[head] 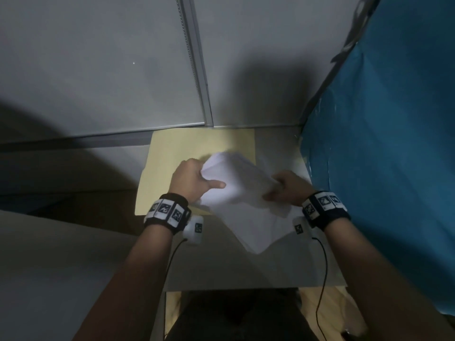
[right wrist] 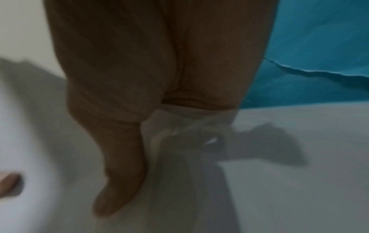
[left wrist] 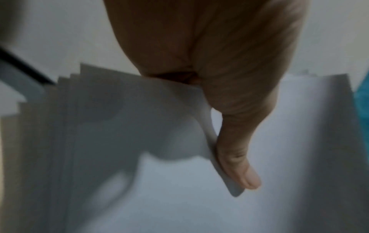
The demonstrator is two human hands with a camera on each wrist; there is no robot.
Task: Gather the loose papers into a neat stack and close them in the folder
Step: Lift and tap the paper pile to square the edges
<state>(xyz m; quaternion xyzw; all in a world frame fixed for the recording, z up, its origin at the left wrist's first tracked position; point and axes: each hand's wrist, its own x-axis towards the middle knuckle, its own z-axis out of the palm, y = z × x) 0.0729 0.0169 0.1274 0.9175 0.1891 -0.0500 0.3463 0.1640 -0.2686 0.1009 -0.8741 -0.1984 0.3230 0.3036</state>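
A bundle of white papers (head: 236, 193) is held up off the table between both hands, tilted and blurred. My left hand (head: 197, 180) grips its left edge, thumb on top, and the left wrist view shows the thumb (left wrist: 239, 165) pressing the sheets (left wrist: 139, 141), whose edges fan out unevenly. My right hand (head: 285, 187) grips the right edge, and in the right wrist view its thumb (right wrist: 119, 181) lies along the papers (right wrist: 189, 173). The open yellow folder (head: 172, 163) lies flat on the table behind and under the papers.
The grey table (head: 221, 264) ends at a front edge near me. A grey partition wall (head: 98, 70) with a metal strip stands behind the folder. A blue sheet (head: 381, 168) hangs close on the right. Cables run from both wristbands.
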